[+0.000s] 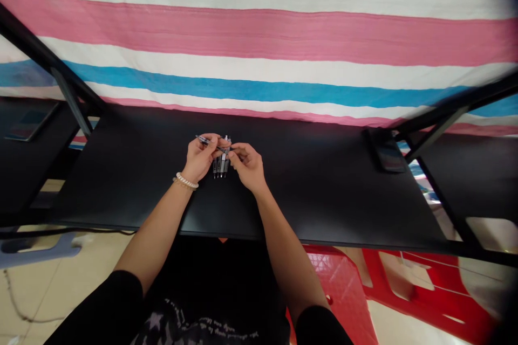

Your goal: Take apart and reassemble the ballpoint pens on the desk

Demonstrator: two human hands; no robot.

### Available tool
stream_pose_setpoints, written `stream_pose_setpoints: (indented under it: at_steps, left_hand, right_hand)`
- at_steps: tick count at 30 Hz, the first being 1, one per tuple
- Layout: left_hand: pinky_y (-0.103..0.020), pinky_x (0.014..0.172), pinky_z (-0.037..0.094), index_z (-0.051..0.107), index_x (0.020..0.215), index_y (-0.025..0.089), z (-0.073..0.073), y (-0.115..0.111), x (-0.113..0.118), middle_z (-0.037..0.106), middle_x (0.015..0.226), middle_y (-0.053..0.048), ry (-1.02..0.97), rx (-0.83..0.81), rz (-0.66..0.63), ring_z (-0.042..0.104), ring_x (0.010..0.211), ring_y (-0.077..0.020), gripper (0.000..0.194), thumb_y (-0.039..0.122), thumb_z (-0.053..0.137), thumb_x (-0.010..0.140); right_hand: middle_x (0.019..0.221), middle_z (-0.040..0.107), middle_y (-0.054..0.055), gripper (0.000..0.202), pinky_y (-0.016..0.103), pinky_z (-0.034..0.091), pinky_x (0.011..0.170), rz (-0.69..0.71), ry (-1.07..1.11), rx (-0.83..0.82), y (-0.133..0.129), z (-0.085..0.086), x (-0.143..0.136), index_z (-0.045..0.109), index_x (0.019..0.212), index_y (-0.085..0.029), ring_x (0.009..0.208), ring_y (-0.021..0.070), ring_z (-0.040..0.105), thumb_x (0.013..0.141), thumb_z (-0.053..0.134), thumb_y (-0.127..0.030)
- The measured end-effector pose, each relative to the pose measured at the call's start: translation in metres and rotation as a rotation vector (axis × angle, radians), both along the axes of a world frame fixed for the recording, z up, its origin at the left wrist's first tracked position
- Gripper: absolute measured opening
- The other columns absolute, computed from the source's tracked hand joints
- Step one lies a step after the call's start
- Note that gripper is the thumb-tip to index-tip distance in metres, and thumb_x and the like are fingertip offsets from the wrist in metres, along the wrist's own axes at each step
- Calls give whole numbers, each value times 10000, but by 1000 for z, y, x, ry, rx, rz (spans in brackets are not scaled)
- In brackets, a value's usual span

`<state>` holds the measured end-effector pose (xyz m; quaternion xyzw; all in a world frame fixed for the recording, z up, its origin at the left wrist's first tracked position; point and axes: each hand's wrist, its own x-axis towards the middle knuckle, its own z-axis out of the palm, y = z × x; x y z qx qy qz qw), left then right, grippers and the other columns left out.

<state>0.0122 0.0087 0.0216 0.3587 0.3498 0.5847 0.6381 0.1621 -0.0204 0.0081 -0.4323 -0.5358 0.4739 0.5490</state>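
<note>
My left hand point(201, 156), with a white coiled band point(186, 179) at its wrist, is closed around a slim dark pen point(205, 140). The pen slants down to the right, toward my right hand point(248, 164). Thumb and fingers of that right hand are pinched together at the pen's lower end; what exactly they grip there is too small to make out. Beneath and between both hands, several grey and clear pens point(220, 166) lie side by side on the black table point(324, 188), tips toward me. Their upper parts are partly covered by my fingers.
A dark phone point(385, 151) lies at the table's right end, beside a black metal brace point(437, 132). A striped sheet point(259, 32) hangs behind the table. Below on the right stand red plastic stools point(340, 291). Another flat dark device point(32, 121) rests on the neighbouring table at left.
</note>
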Motion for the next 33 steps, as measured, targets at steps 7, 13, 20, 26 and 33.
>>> stream_pose_setpoints:
  at_steps: [7,13,20,26,33]
  left_hand:
    - [-314,779,617,699,880,128,2,-2,1,786,867,-101,33,-38,-13,774,852,-215,465,525,868,707]
    - [-290,800,609,710,836,128,0,0,3,787,881,-98,3,-92,26,767,823,-177,429,510,864,717]
    - [-306,807,609,708,835,130,0,1,0,776,918,-94,8,-60,35,765,875,-194,423,516,848,733]
    - [-304,816,609,685,839,135,-3,1,1,767,873,-68,-22,-59,44,763,848,-180,426,489,879,701]
    - [-303,796,614,652,862,156,-3,1,1,770,855,-58,-22,-66,75,765,841,-186,449,467,909,664]
  right_hand:
    - [539,598,-18,440,229,430,447,-70,-120,-53,0,-1,4,719,712,-197,428,88,509,925,622,-569]
    - [999,753,53,229,352,621,783,-222,-203,161,0,-3,-3,792,995,-274,869,191,723,914,669,-450]
    - [818,733,53,315,352,631,679,-185,-51,23,5,-5,4,773,893,-222,681,169,699,898,678,-522]
    - [907,743,51,395,342,644,731,-148,22,10,6,-6,5,749,1065,-237,777,174,719,810,772,-538]
    - [1026,742,67,305,378,644,799,-116,-29,49,4,-5,8,768,1025,-254,907,204,733,835,763,-492]
